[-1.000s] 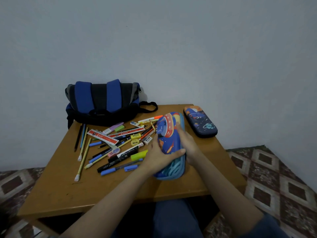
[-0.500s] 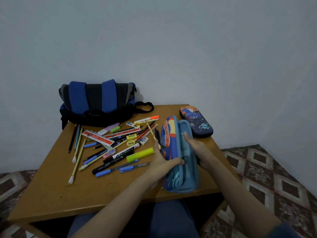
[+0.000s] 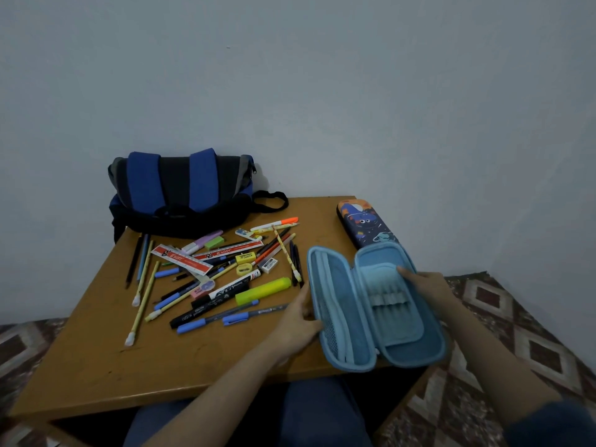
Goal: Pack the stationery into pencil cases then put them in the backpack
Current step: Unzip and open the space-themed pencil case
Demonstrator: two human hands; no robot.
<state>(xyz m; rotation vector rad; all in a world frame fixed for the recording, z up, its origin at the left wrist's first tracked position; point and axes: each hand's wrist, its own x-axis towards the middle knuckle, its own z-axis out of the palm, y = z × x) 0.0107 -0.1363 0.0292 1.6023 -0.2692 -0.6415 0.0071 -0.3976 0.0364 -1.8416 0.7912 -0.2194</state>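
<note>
Here the pencil case (image 3: 396, 321) lies spread open, blue lining up, at the near right edge of the table (image 3: 96, 366). The left hand (image 3: 298, 321) grips the rim of its left half, thumb along the edge, fingers hidden beneath. The right hand (image 3: 427, 285) pinches the right half, thumb on the inner flap, fingers behind the shell. Pens and pencils (image 3: 213, 318) and a yellow highlighter (image 3: 263, 290) lie loose just left. A closed second case (image 3: 364, 225) and the backpack (image 3: 183, 191) sit further back.
</note>
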